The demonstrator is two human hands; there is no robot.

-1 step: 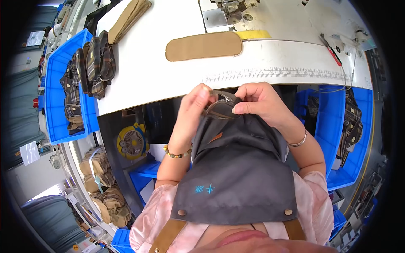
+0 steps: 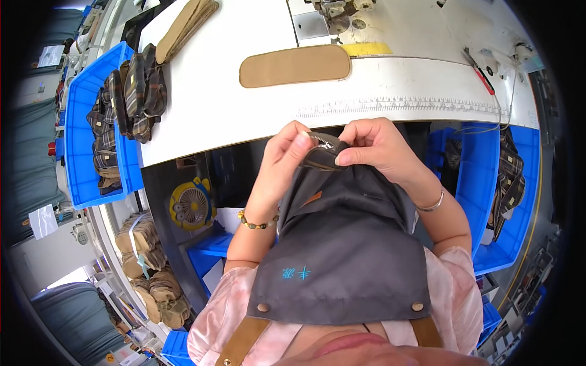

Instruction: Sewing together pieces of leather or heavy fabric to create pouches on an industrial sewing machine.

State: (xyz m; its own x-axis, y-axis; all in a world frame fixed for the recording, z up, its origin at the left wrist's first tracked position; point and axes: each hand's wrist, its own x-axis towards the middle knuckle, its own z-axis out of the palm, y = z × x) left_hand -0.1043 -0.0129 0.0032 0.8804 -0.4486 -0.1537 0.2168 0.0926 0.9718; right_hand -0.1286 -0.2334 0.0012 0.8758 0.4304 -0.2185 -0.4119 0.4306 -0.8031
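Note:
Over my lap, just off the table's front edge, I hold a small dark zippered pouch piece (image 2: 322,160) with a metal zipper and its slider showing. My left hand (image 2: 288,150) pinches its left end between thumb and fingers. At the other end, close to the slider, the thumb and fingers of my right hand (image 2: 375,146) grip the fabric. The zipper curves between the two hands, and part of the piece is hidden behind my fingers.
A brown oval fabric panel (image 2: 295,66) lies on the white table (image 2: 220,104), before the sewing machine (image 2: 336,15). Red-handled snips (image 2: 482,76) rest at right. Blue bins (image 2: 76,140) with plaid pouches (image 2: 145,91) stand at both sides. A yellow fan (image 2: 192,204) sits below the table.
My left hand has shifted slightly along the zipper, toward my right hand, and the zipper's curve looks tighter. My right hand stays nearly where it was.

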